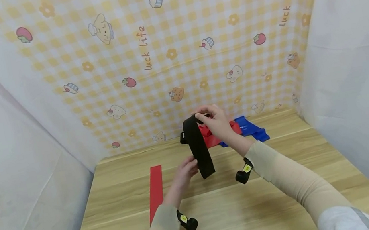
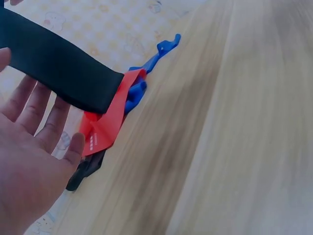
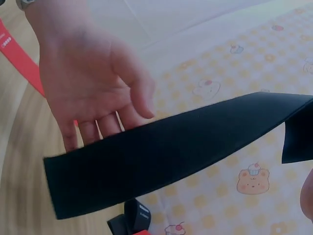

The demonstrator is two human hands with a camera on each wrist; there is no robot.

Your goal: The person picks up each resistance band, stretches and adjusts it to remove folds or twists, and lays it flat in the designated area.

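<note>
A person's 2 hands were spaced apart along 1 black band, which hung in the middle of the head view, clear of the table. The right hand was the higher, its thumb and fingers pinching the band at the top. That grip seemed to carry the weight, since the band bent over there and its long side dropped towards the lower centre of the frame. The left hand met that side lower down. Its fingers were extended and spread, passing behind the band, so it appeared to steady the hanging part rather than clamp it. Whether the left thumb pressed the band could not be told, as the left wrist view cut it off at the edge.

Behind the right hand, against the patterned cloth, lay a pile: a crumpled red band, a blue band reaching out to its right, and a smaller black piece at its left end. They overlapped loosely at the back of the table, probably to leave the front for the hands. A red strip lay flat and straight left of centre, apart from the pile, its lower part running behind the left sleeve; its smooth lie suggested that it had been laid out with care.
</note>
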